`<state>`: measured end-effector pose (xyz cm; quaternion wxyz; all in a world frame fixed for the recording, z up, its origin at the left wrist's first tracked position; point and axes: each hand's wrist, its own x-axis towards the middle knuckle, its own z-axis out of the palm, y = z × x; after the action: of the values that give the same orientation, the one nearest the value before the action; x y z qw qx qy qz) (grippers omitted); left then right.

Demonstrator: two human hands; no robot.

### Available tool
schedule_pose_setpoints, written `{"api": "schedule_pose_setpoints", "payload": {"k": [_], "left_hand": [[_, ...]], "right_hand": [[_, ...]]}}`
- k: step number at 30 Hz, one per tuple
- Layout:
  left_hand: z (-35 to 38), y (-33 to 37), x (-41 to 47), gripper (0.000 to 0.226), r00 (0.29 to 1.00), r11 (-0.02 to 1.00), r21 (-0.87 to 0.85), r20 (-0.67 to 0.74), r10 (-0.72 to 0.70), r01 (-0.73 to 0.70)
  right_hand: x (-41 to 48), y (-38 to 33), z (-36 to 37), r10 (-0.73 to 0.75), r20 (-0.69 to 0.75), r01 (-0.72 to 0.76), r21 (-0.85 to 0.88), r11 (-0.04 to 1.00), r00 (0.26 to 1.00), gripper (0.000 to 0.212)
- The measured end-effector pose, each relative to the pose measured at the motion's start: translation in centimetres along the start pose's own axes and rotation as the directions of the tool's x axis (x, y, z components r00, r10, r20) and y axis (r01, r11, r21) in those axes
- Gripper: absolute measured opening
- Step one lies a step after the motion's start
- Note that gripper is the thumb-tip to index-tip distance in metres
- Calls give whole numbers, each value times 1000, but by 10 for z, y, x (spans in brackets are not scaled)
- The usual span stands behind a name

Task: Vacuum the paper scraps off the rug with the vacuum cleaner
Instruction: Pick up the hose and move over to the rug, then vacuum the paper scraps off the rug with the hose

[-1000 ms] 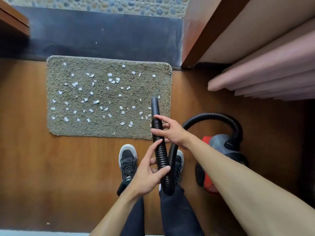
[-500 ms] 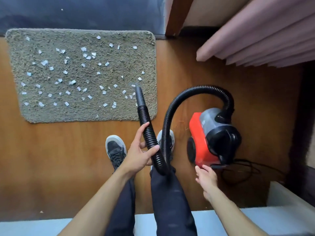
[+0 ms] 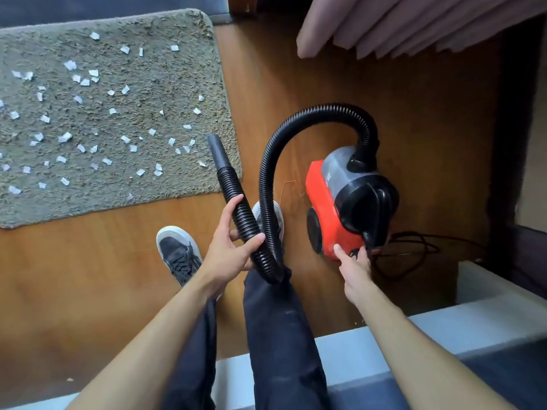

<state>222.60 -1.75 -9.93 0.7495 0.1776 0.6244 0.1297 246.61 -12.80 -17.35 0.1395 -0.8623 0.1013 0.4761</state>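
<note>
The right hand (image 3: 353,267) has left the hose (image 3: 241,211), which it was steadying 1 second ago, and has travelled down to the vacuum cleaner (image 3: 334,202). Its straight fingers now touch the red rear corner of the body, just beside where the power cord (image 3: 414,250) comes out. That reads as a reach for the switch, though the switch itself is too small to make out. The left hand (image 3: 229,253) keeps the hose alone, thumb and fingers curled round the ribbed section below the smooth nozzle (image 3: 219,152).

The nozzle points toward the rug (image 3: 177,84) and hangs over its near right edge, not touching the pile. The paper scraps (image 3: 65,137) lie scattered across the rug, none visibly lifted (the view has swung right, so the rug's left part is cut off).

So cleaning proper has not begun. With 1 hand freed for the machine, the next step is probably powering it on, then lowering the nozzle onto the nearest scraps. The long hose loop may tug at the single-handed hold.
</note>
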Motion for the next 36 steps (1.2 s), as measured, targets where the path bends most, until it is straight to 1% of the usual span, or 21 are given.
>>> {"api": "schedule_pose_setpoints", "payload": {"k": [3,5,13,18,21,25,28,30,31,32,33,34,35,36], "left_hand": [[5,-1,2,77,1000,998,59,-1,5,-5],[8,-1,5,77,1000,997,83,-4,7,-6],[16,1,10,77,1000,996,84,-20,3,-2],[18,0,14,78,999,999,48,-33,-24,25],[20,-2,14,78,1000,998,65,-21,-23,24],[25,-4,13,78,1000,993,120,-4,5,-5],[26,-4,15,78,1000,991,136,3,9,-10],[26,-5,17,79,1000,992,126,1,3,-3],[26,-5,17,79,1000,992,122,1,4,-4],[26,-5,17,79,1000,992,123,2,6,-6],[25,-6,15,79,1000,992,129,1,7,-7],[25,-6,13,79,1000,991,133,2,9,-9],[24,-6,10,79,1000,990,138,5,10,-10],[22,-8,8,79,1000,990,142,10,11,-12]], "right_hand": [[1,1,2,-30,-47,29,-17,999,998,83],[1,-1,4,-27,-71,27,-9,1000,997,84],[1,1,3,12,-103,-16,-36,999,995,89],[1,4,-2,-2,-54,-3,-90,996,999,86],[2,5,-6,-11,-4,10,-106,994,1000,87],[9,8,-22,17,36,-7,-262,965,999,86],[14,9,-31,34,61,-15,-295,956,998,88],[8,8,-27,29,88,-1,-302,953,996,86],[4,8,-23,17,83,6,-272,962,996,84],[-1,8,-19,4,44,5,-221,975,999,80],[-9,7,-14,-6,-21,3,-169,986,1000,71],[-17,4,-8,-23,-92,10,-141,990,995,58],[-25,0,0,-49,-124,30,-152,988,991,43],[-32,-5,9,-99,-81,82,-195,977,992,32]]}}
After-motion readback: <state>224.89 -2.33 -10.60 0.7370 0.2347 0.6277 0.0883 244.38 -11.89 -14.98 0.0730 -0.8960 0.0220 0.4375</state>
